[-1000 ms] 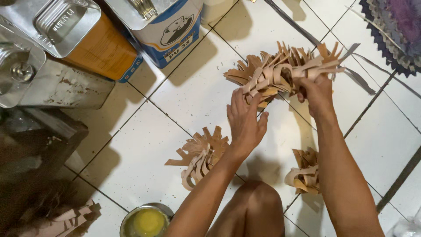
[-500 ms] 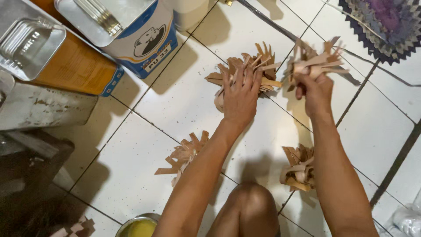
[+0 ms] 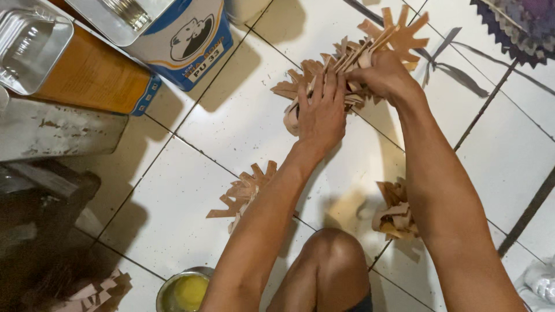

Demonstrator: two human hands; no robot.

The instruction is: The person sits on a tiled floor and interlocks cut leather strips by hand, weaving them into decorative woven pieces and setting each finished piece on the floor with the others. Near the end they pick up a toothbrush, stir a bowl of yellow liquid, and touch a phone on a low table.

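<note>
Brown cutouts (image 3: 347,66) clamped by both hands' fingers (image 3: 324,89); blue-white tin (image 3: 185,40) upper left.

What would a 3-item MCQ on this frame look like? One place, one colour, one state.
1. Where is the small metal bowl?
A. bottom edge, left of the knee
B. top right corner
C. on the blue-and-white can

2. What colour is the liquid in that bowl?
A. red
B. yellow
C. black

3. What are the hands doing?
A. both resting on the tiles
B. both on the brown cut-paper bundle
C. one lifting the bowl

Answers: 1 A, the bowl sits low beside the knee. 2 B, its contents look yellow. 3 B, left hand and right hand both grip the cut-paper bundle.
</note>
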